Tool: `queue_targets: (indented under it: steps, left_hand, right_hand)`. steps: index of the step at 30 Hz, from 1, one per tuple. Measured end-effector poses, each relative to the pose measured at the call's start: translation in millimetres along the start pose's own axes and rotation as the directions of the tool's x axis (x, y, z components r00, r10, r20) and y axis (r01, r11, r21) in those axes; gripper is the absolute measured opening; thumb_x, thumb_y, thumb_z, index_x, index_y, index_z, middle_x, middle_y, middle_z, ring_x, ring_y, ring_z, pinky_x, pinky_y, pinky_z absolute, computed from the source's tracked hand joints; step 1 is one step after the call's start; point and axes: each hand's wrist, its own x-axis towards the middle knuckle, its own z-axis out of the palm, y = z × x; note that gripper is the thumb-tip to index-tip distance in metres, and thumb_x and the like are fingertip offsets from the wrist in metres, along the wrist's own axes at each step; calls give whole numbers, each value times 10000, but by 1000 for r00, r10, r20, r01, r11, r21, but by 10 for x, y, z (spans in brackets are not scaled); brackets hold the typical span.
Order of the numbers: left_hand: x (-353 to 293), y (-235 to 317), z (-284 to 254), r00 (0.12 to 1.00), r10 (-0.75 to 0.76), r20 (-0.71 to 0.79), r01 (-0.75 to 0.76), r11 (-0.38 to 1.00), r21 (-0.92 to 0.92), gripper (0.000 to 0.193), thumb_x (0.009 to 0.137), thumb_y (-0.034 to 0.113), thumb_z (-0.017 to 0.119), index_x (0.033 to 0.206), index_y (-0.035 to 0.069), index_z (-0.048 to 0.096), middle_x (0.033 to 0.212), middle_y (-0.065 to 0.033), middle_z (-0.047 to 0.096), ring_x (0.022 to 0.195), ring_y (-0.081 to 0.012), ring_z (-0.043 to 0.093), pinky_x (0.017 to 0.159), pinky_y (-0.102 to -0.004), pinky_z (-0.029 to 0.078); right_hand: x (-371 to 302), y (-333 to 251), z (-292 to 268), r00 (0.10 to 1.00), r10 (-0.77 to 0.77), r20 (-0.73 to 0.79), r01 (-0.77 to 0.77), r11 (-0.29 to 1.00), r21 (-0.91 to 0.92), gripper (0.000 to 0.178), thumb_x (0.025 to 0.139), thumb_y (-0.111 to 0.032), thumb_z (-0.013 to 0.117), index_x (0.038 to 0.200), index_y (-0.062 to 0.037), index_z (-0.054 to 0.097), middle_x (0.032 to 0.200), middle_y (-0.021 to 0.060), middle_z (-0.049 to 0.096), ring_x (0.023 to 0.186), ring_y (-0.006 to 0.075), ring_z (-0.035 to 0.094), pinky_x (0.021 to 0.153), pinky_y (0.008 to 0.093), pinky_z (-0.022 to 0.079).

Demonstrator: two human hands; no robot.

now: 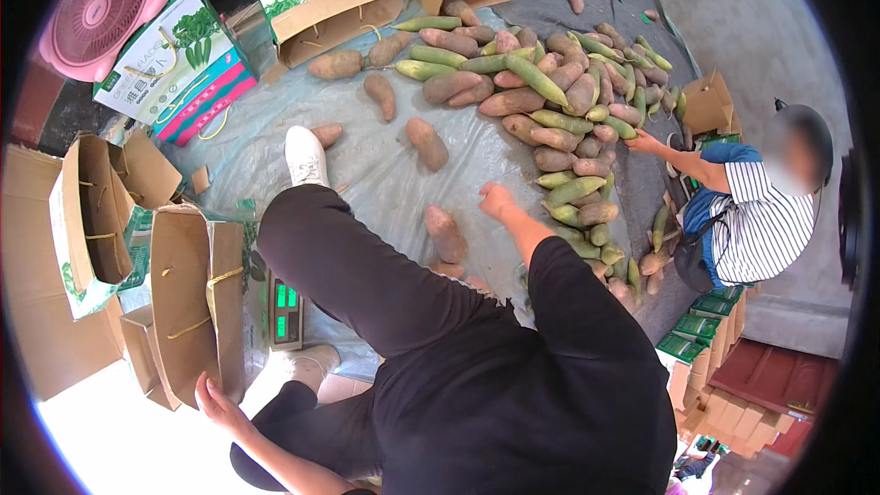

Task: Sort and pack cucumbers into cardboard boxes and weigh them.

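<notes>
My left hand point(220, 407) is at the lower edge of an open cardboard carton point(185, 298), fingertips against the board and fingers a little apart. The carton, with yellow cord handles, stands by a digital scale point(286, 313) with green lit displays. Over the plastic sheet point(367, 160) hangs my right hand point(498, 201), fingers curled, nothing visible in them. Left of it lies a loose reddish root point(426, 144), and nearer my legs another root point(445, 234), both earth-covered. A large heap of green radishes point(538, 81) and reddish roots point(511, 102) spreads to its right.
Across the heap a co-worker point(756, 192) touches a green radish. Open cartons point(336, 20) stand at the back, beside a green and pink gift box point(174, 64) and a pink fan point(101, 5). Another open carton point(96, 211) stands left. My white shoe point(305, 158) is on the sheet.
</notes>
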Motion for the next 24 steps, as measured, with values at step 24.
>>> queue_targets:
  steps: [24]
  left_hand:
    - [-31,85,-69,999,-45,10,45,999,-24,279,950,210,465,1062,-23,569,938,-90,544,853,-160,554,747,-271,508]
  right_hand:
    - [-504,-196,498,994,-62,93,59,998,39,376,684,-170,679,1044,-91,609,1034,150,626,1007,293,582,862,359,461]
